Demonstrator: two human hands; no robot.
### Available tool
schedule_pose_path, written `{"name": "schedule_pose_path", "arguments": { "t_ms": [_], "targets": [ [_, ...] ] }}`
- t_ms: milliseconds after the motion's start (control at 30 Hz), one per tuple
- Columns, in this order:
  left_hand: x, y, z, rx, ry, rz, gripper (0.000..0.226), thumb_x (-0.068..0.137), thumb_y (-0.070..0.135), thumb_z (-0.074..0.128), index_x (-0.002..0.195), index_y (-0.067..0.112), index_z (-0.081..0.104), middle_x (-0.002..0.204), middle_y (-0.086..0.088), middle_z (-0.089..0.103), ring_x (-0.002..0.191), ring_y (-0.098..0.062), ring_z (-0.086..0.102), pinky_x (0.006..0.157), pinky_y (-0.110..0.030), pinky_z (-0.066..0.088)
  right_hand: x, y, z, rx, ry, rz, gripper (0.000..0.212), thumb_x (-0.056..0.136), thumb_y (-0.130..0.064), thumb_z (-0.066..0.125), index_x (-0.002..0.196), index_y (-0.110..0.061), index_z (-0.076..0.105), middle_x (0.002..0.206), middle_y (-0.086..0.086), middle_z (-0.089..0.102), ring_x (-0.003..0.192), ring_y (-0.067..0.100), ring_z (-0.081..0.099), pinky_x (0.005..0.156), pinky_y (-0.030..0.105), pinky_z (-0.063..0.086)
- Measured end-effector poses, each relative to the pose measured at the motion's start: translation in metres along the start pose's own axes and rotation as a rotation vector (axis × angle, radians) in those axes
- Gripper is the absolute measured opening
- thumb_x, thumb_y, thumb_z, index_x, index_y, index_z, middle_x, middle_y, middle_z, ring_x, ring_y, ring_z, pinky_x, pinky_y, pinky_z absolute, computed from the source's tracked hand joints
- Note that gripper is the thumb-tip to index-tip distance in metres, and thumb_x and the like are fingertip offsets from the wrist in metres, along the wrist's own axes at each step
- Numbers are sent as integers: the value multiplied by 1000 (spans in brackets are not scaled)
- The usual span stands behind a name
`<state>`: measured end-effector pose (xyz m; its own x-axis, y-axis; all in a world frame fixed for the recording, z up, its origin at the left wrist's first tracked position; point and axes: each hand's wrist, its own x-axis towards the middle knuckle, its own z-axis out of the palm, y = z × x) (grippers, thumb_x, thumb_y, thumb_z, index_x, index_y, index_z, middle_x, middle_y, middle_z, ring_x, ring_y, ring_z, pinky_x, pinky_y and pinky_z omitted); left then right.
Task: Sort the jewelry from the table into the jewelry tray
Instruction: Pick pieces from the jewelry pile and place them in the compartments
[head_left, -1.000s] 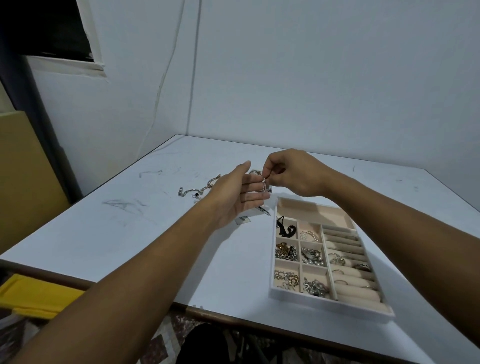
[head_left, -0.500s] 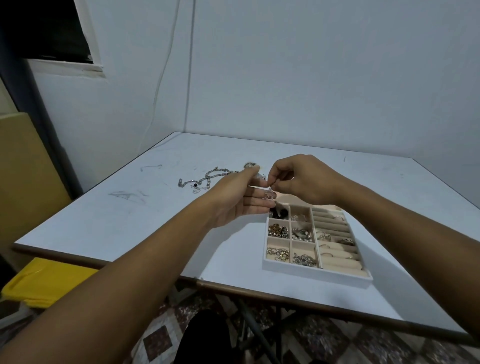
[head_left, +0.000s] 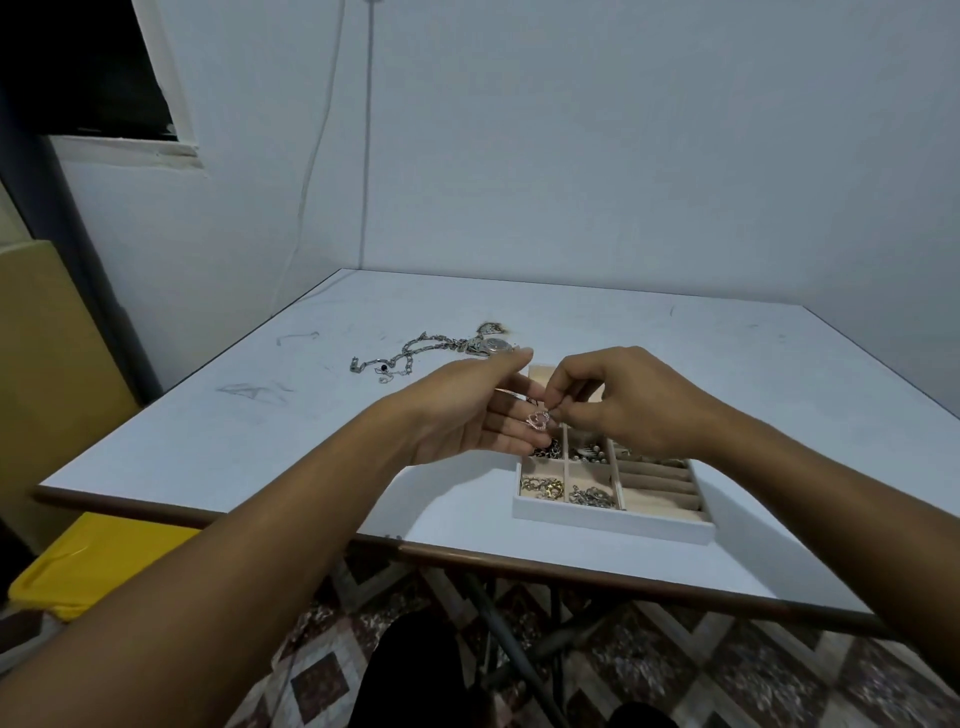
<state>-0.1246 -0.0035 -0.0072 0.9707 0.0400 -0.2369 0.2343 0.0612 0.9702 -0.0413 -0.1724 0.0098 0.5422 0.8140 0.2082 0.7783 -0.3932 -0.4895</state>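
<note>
Right hand pinching small pink heart-shaped piece, fingers curled, probably for checking it. Left hand holding open, fingers straight, backing piece against dropping. Jewelry tray lying just under both hands; chain lying beyond left hand.

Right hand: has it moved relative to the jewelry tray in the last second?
Yes. The right hand, pinching a pink charm, came nearer, from beyond the far edge of the jewelry tray to over its compartments.
</note>
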Motion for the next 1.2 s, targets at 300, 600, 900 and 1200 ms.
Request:
{"name": "schedule_pose_path", "arguments": {
  "t_ms": [300, 600, 900, 1200],
  "targets": [
    [-10, -7, 1, 237, -35, -86, 52, 97, 49, 43, 113, 3, 61, 96, -16, 70, 77, -23, 65, 65, -28, 53, -24, 1, 14, 77, -70, -6, 14, 83, -8, 65, 85, -20, 72, 76, -8, 69, 69, 3, 62, 67, 15, 49],
    [-11, -11, -11, 369, 134, 48, 35, 98, 36, 47, 102, 7, 66, 96, -8, 74, 77, -21, 66, 65, -29, 51, -17, 7, 13, 56, -57, 17, 14, 83, -10, 65, 84, -22, 71, 81, -6, 71, 73, 2, 63, 69, 15, 49],
    [8, -46, -59, 1096, 522, 286, 31, 91, 31, 47, 115, 22, 65, 116, 0, 65, 109, -19, 56, 85, -32, 45, 76, 11, 41, -125, 5, 59, 15, 84, -22, 63, 96, -29, 65, 101, -13, 65, 102, 12, 58, 98, 42, 41],
    [19, -63, -78, 1237, 454, 334, 37, 94, 36, 42, 107, 7, 61, 110, -7, 62, 106, -20, 49, 90, -39, 43, 156, 16, 73, -348, -74, 170, 25, 88, -36, 63, 111, -27, 64, 113, -7, 61, 114, 19, 50, 91, 37, 31]
  ]
}}
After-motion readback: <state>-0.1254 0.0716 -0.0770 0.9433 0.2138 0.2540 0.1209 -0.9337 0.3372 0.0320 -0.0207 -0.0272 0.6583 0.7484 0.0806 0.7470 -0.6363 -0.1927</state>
